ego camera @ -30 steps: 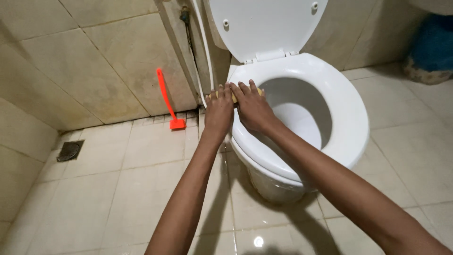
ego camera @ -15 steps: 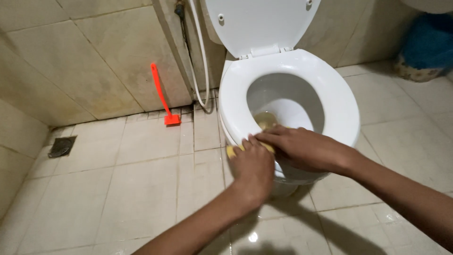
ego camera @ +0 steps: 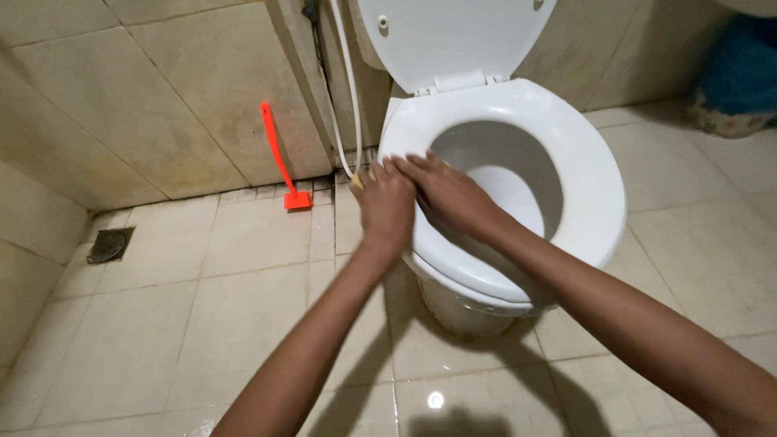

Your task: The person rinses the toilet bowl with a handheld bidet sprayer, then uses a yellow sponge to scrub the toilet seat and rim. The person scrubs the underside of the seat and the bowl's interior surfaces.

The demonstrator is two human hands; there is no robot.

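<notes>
Both hands press down on the left rim of the white oval plastic toilet seat (ego camera: 595, 174), side by side and touching. The left hand (ego camera: 387, 204) lies on the outer edge of the rim with its fingers (ego camera: 366, 180) curled over something small and yellowish (ego camera: 371, 173), of which only a sliver shows past the fingertips; what it is cannot be told, nor whether the hand truly clutches it or merely presses it flat. The right hand (ego camera: 450, 194) lies flat, fingers together and stretched toward the left hand, its palm over the inner edge of the seat and partly above the bowl opening; it grasps nothing that can be seen.

The white ceramic toilet bowl (ego camera: 518, 174) is open, its inner wall pale and smooth; its bottom is hidden behind the seat's near rim. The white plastic lid (ego camera: 453, 36) stands raised against the wall behind.

A thin white hose (ego camera: 350, 97) hangs down the beige tiled wall (ego camera: 146, 97) just left of the toilet. Further left, a bright orange long-handled scraper (ego camera: 279, 158) leans against the wall, its head on the glossy cream floor tiles (ego camera: 227, 324). A dark square metal floor drain (ego camera: 108, 244) sits near the left corner. A blue rounded container (ego camera: 740, 77) stands at the far right
</notes>
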